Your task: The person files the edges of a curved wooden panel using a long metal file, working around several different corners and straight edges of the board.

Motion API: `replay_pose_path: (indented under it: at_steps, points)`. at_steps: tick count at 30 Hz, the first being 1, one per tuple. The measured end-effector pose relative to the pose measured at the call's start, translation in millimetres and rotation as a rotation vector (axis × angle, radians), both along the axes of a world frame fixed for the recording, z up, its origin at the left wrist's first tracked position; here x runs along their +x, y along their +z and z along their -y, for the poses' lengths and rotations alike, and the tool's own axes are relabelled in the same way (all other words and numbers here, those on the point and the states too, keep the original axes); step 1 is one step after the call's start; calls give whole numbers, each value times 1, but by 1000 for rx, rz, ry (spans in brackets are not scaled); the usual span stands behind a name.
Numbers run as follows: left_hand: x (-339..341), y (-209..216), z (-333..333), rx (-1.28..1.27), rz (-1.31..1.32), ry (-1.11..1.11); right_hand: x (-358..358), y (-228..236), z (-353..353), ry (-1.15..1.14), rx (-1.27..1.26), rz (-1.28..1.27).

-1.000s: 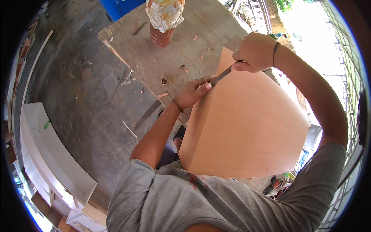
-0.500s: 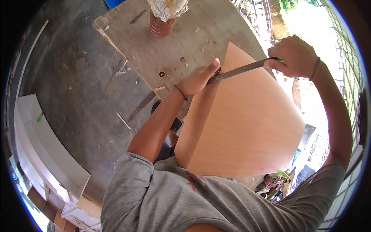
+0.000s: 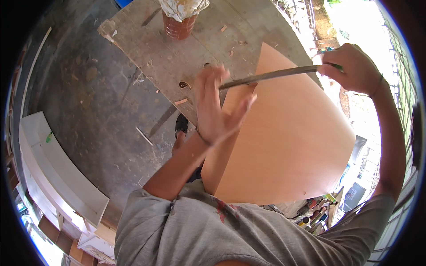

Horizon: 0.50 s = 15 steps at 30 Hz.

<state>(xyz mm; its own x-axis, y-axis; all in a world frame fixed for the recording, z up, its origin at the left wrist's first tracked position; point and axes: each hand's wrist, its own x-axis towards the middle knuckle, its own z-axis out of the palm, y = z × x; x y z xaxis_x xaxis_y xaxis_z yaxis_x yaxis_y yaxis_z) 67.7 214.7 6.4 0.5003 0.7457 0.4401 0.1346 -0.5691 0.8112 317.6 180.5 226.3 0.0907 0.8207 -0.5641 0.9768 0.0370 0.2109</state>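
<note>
My right hand is closed round the handle of a long, flat metal file; a bit of green shows at the grip. The file slants across the top edge of a large, light-brown wood-grain panel piece, near its far corner. My left hand, slightly blurred, is open with fingers and thumb spread beside the file's tip. It appears to hold nothing; whether it touches the tip I cannot tell. The panel piece stands in front of my body, against the worktable.
A worn worktable carries a reddish-brown bucket topped with crumpled pale wrapping and several wood scraps. White box-like cabinet parts lie at the left. Assorted tools sit low on the right. A foot in a black shoe shows beneath.
My left hand has let go of the file's tip and opened, shifting left. My right hand has moved slightly right with the file, whose blade now lies flatter across the view.
</note>
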Motion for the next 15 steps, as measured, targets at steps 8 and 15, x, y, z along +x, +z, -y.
replay_pose_path:
  at_steps: [8, 15]
  points:
    - [-5, 2, 30, -391, 67, -82, 14, -25, 41, -352, 142, -242]
    - [5, -1, 23, -553, 138, -239, 12, -36, 70, -532, 186, -358]
